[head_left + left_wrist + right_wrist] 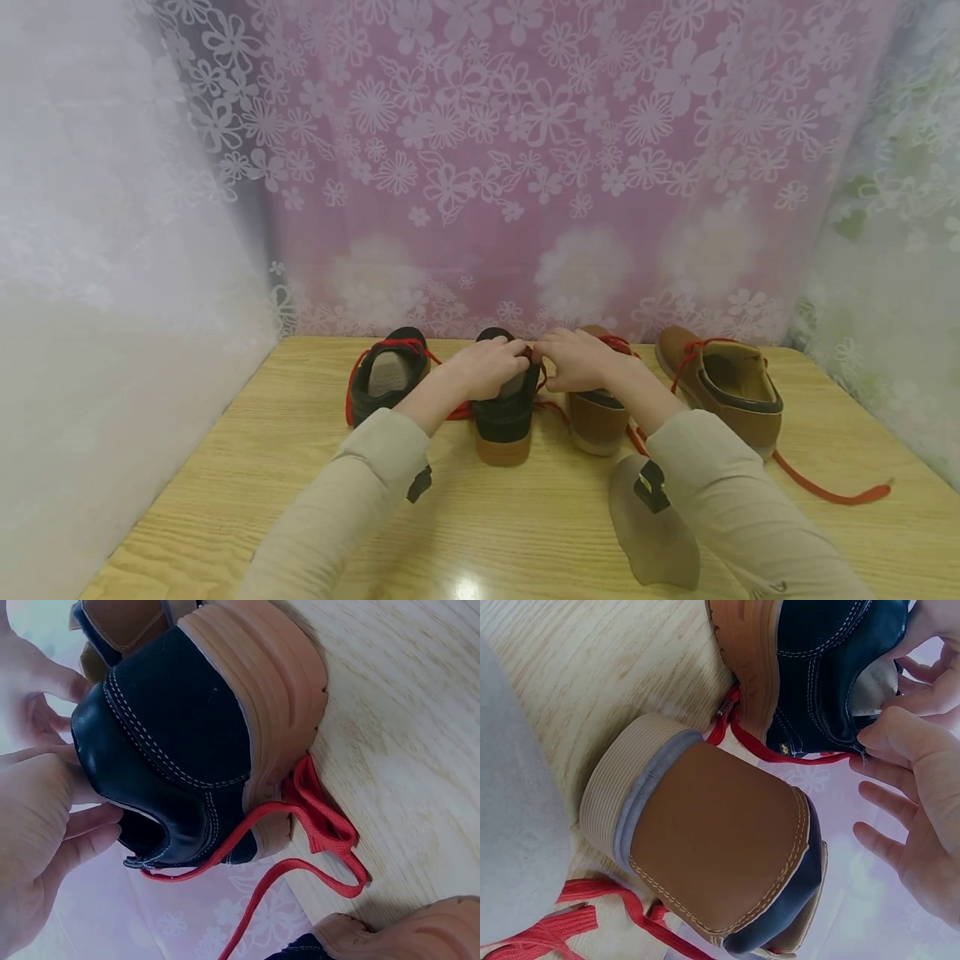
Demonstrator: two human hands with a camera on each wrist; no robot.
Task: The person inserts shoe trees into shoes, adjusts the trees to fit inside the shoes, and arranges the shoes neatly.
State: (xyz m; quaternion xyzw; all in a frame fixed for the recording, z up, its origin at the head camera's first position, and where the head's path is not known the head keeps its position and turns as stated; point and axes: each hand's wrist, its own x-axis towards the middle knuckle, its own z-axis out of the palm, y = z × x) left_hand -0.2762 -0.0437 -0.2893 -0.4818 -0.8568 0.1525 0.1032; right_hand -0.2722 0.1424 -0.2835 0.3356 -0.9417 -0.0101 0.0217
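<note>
A black shoe (502,427) with a tan sole stands upright between my hands, heel toward me. My left hand (491,367) reaches over its opening from the left. In the left wrist view its curled fingers (94,829) go in at the collar, and their tips are partly hidden. From the other side, my right hand (576,360) pinches the shoe's eyelet edge between thumb and forefinger, where a red lace (802,758) comes out; its other fingers spread apart. A pale insole (874,688) lies inside this shoe.
Another black shoe (390,375) with red laces stands at the left. Two brown shoes stand to the right, one (598,427) under my right forearm and one (738,392) farther out. A loose grey insole (652,533) lies near my right sleeve; a red lace (832,493) trails across the table.
</note>
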